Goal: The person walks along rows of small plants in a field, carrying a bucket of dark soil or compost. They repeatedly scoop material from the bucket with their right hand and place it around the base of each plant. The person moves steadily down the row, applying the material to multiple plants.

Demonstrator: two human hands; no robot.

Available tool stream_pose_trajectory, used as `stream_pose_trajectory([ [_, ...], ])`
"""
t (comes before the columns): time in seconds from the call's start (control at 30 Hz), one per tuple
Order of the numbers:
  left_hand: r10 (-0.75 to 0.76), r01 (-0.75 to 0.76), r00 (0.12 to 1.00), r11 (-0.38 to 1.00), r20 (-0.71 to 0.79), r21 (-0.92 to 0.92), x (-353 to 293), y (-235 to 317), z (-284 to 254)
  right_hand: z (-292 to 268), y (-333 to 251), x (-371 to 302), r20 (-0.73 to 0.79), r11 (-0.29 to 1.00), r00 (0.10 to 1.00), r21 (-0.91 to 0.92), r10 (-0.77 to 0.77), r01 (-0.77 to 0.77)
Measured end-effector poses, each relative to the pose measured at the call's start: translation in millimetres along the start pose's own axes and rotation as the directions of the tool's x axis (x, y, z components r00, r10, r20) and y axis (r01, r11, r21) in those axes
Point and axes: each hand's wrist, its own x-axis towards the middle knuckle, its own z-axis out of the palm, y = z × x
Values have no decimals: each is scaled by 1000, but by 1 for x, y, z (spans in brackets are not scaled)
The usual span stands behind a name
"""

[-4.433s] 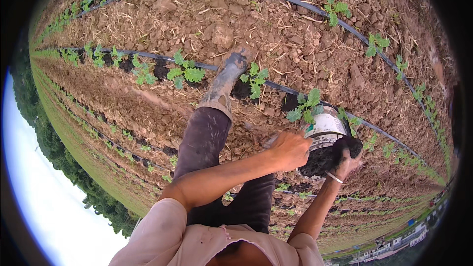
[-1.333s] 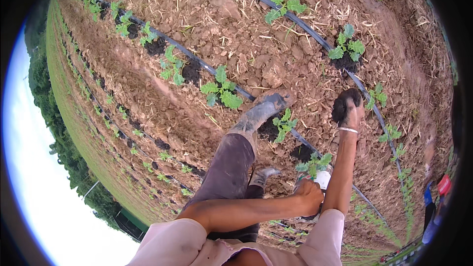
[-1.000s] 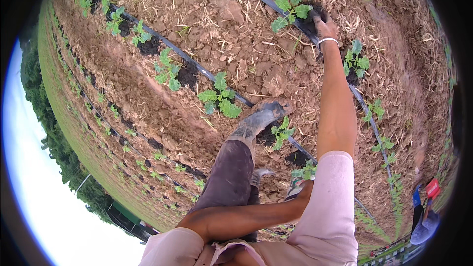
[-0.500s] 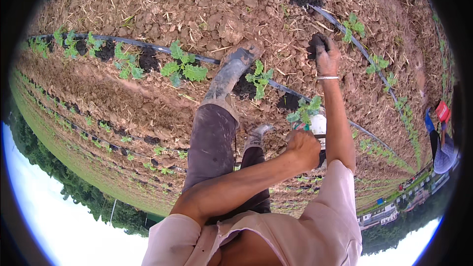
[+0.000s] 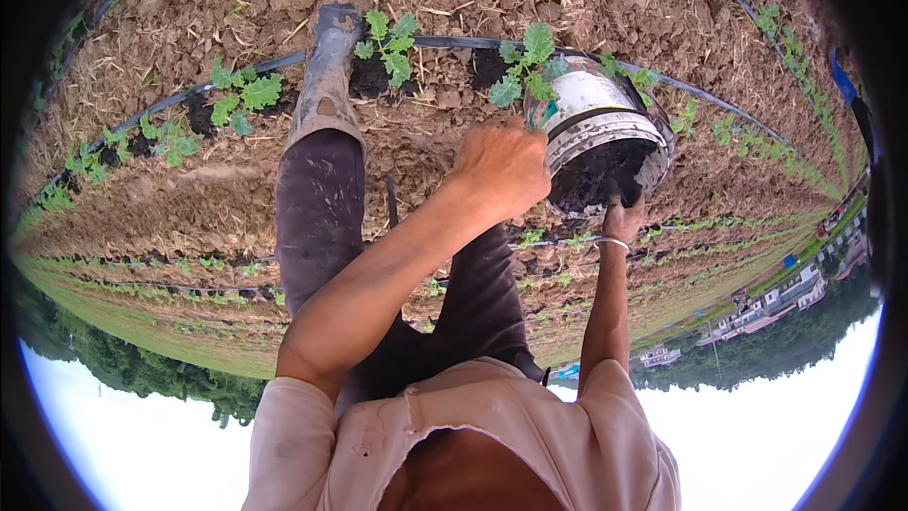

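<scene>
A white bucket leans on its side toward me at the right of centre, its mouth facing me. Dark, crumbly compost lies inside. My left hand is closed in a fist at the bucket's left rim, gripping it; the exact hold is hidden behind the knuckles. At the lower edge of the mouth, my right hand reaches in, a white band on its wrist. Its fingers are darkened and partly lost against the compost, so their grip is unclear. A leafy green seedling stands just behind the bucket's left side.
A black drip hose runs across the row beside more seedlings and dark compost patches. My muddy boot stands beside the hose at left. Straw and clods cover the brown soil. Part of another person shows at far right.
My right hand has come back from the soil near the far hose into the bucket's mouth. The bucket has tilted toward me, still in my left hand. The view has shifted.
</scene>
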Motion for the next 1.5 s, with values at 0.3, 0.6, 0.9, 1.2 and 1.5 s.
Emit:
stream_pose_trajectory([
  [0.3,-39,40,998,999,-51,4,10,7,32,118,-18,19,161,833,987,-543,-18,104],
  [0.6,-48,39,986,998,-162,-53,14,8,46,146,33,47,77,786,989,-601,-125,146],
  [0.9,-73,65,995,990,-64,-122,11,6,12,70,26,80,196,961,970,-205,-145,185],
  [1.2,-146,147,989,986,15,-79,-11,4,-26,-22,-102,51,126,945,969,280,-212,170],
  [1.5,-79,75,984,997,159,33,-24,-11,-68,162,-496,-15,634,615,517,752,-575,-237],
])
